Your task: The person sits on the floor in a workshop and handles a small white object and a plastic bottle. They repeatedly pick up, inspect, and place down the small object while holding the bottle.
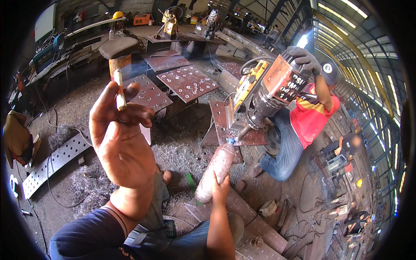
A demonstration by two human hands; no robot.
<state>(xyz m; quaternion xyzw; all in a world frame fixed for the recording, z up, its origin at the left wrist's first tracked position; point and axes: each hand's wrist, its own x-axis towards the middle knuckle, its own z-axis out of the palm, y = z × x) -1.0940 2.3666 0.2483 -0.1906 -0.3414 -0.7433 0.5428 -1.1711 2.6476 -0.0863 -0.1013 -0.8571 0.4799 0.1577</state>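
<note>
My left hand is raised at the left, palm turned toward me, with a white cigarette held between its fingers. Lower down, my right hand grips a clear plastic bottle around its side. The bottle is tilted, and its blue-capped top is at the cutter of a magnetic drill; I cannot tell whether they touch. The drill stands on a reddish-brown steel plate. A co-worker's gloved hand rests on top of the drill motor.
Beyond my left hand lie drilled steel plates and a stool. A perforated strip and metal shavings cover floor at the left. The co-worker sits close on the right. Cables cross the floor.
</note>
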